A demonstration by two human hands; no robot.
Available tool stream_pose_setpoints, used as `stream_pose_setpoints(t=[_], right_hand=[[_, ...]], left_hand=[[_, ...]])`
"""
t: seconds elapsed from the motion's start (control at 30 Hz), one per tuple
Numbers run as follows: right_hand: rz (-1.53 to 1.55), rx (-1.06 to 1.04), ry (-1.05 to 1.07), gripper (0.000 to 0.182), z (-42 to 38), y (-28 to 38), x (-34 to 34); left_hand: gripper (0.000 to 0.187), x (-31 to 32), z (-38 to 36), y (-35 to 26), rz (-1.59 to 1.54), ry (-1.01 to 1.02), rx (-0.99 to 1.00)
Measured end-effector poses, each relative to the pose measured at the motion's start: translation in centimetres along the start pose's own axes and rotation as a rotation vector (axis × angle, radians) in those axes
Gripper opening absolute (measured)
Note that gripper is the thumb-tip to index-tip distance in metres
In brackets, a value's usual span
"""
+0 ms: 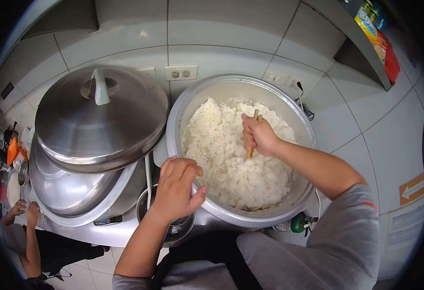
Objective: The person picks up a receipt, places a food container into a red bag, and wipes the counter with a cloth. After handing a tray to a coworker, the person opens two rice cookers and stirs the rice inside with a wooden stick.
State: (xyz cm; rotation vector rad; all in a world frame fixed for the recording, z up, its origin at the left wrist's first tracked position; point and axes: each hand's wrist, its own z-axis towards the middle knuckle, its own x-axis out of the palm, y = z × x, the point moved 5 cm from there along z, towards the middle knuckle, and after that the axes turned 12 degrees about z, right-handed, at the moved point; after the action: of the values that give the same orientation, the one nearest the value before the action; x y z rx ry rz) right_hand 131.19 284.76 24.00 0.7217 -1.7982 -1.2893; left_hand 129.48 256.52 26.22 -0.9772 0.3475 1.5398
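Note:
A large round metal pot (pixel 179 121) holds a heap of white rice (pixel 217 130). Over the rice, my right hand (pixel 258 135) is closed around light wooden sticks (pixel 256 114), whose lower ends reach down to the rice. The rice just below them looks blurred. At the pot's near left rim is my left hand (pixel 179 186), its fingers curled loosely and apart, holding nothing; whether it touches the rim is hard to tell.
A large metal lid (pixel 101 125) with a handle lies over another covered pot (pixel 72 183) on the left. Between the pots stands a small metal container (pixel 180 232). A co-worker's hands (pixel 26 210) are at the far left. Outlets (pixel 184 73) line the wall.

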Motion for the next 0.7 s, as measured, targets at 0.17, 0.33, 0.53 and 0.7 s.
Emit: stream_pose_setpoints(t=[0.17,0.33,0.53,0.7], right_hand=[[-0.008,-0.274,0.066,0.048,7.7,7.9,3.1],[0.216,-0.499,-0.087,0.047,13.2,3.1,6.5],[0.253,-0.263,0.131,0.050,7.8,-2.9,8.6],[0.118,0.009,0.123,0.051,2.3,-2.5,6.0]], left_hand=[[0.035,0.1,0.5,0.2,-0.054,0.011,0.001],[0.038,0.0,0.4,0.3,-0.054,0.009,-0.022],[0.042,-0.9,0.6,0.8,-0.092,-0.008,-0.041],[0.042,-1.6,0.7,0.9,-0.156,-0.040,-0.036]])
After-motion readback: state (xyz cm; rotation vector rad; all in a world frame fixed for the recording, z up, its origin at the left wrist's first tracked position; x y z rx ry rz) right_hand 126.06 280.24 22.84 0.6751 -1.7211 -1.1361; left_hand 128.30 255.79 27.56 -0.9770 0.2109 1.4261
